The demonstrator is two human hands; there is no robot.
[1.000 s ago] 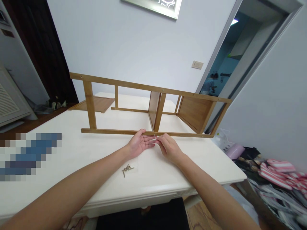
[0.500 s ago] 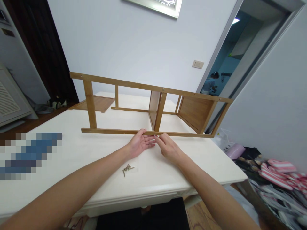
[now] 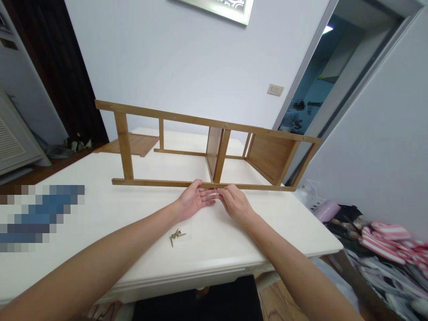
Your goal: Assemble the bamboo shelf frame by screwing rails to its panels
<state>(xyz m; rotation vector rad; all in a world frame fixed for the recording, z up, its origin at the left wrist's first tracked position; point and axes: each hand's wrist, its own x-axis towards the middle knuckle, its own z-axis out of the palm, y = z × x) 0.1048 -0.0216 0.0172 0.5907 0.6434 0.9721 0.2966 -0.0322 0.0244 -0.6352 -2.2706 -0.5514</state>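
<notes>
Head view: the left hand (image 3: 194, 203) lies open, palm up, thumb against the lower rail (image 3: 154, 183) of the wooden frame (image 3: 124, 147), which rests on the white table (image 3: 100, 214); the right hand (image 3: 236, 205) pinches a thin metal piece (image 3: 215, 190) at that rail; a loose pinch could let it slip; light steadying could let the frame shift. Loose screws (image 3: 176, 234) might scatter if nudged.
</notes>
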